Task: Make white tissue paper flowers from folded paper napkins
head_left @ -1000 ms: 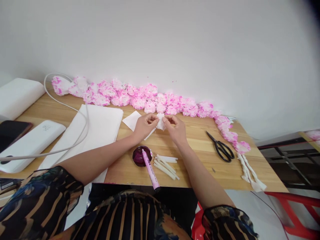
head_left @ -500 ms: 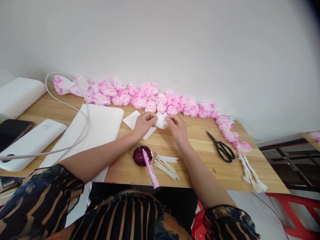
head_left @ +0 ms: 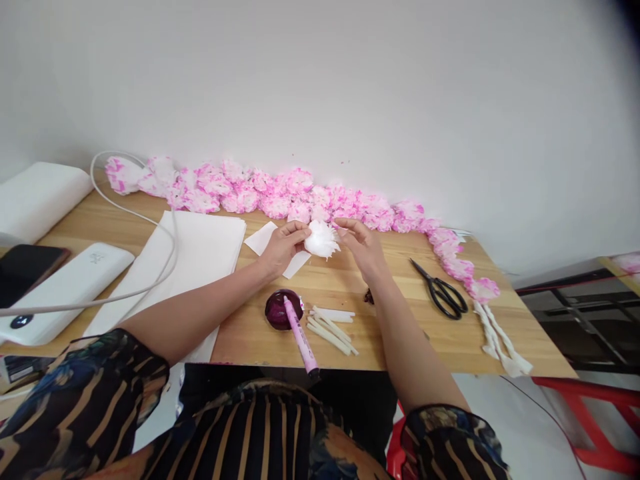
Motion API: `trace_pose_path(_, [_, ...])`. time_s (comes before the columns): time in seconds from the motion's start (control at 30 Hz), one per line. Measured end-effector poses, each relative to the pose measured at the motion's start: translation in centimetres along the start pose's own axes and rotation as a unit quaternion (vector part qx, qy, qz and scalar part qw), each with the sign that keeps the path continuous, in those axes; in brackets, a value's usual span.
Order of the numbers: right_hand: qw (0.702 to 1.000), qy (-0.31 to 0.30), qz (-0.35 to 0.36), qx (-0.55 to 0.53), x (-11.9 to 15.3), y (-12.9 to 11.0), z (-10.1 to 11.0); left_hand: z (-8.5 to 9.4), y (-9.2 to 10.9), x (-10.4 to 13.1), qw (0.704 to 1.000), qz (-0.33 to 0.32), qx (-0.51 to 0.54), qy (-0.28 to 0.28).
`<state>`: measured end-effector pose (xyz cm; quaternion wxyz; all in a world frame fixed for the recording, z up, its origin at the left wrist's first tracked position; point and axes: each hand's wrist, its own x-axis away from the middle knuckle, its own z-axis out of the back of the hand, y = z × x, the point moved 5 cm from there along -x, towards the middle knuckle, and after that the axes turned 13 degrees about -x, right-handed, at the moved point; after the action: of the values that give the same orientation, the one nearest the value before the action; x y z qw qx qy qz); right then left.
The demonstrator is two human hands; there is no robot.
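Head view: my white paper flower (head_left: 323, 239) has fluffed open between my 2 hands.

My left hand (head_left: 283, 245) pinches the flower's base, thumb and fingertips closed on it, and holds it just above the table (head_left: 440, 343). My right hand (head_left: 364, 248) is beside the petals with its fingers loosely spread; I cannot tell whether a fingertip touches the paper. 1 second ago both hands were pinched tight on a small crumpled wad; now the paper stands out as a round, spiky bloom and my right hand has eased back, so I judge the petal-spreading nearly finished. Nearer me lie the pink marker (head_left: 301, 335) across a dark dish (head_left: 281, 309), white paper strips (head_left: 332, 328), and scissors (head_left: 440, 291) to the right. Finished pink flowers (head_left: 280, 195) line the wall.
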<state>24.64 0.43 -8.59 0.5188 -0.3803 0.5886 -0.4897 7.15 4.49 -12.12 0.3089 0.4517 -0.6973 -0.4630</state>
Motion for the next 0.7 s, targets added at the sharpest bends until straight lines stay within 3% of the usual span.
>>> trace_pose_path(0.23, [0.97, -0.083, -0.169, -0.157, 0.2, 2.8, -1.2, 0.1, 0.0, 0.0, 0.999, -0.007, -0.035, -0.019])
trace_pose_path(0.47, [0.949, -0.134, -0.197, -0.206, 0.9, 2.4, -2.1, 0.3, 0.0, -0.2, 0.994, -0.004, -0.11, -0.003])
trace_pose_path(0.6, [0.944, -0.086, -0.2, -0.249, 0.7, 2.3, -1.7, 0.1, 4.0, 1.4, 0.969, -0.107, -0.218, 0.043])
trace_pose_path(0.67, [0.934, -0.026, -0.185, -0.303, 0.3, 2.5, -1.1, -0.7, 6.6, 3.0, 0.951, -0.155, -0.267, 0.019])
trace_pose_path(0.7, [0.927, 0.0, -0.181, -0.327, 0.1, 2.6, -0.8, -1.2, 7.4, 3.8, 0.951, -0.144, -0.274, -0.008])
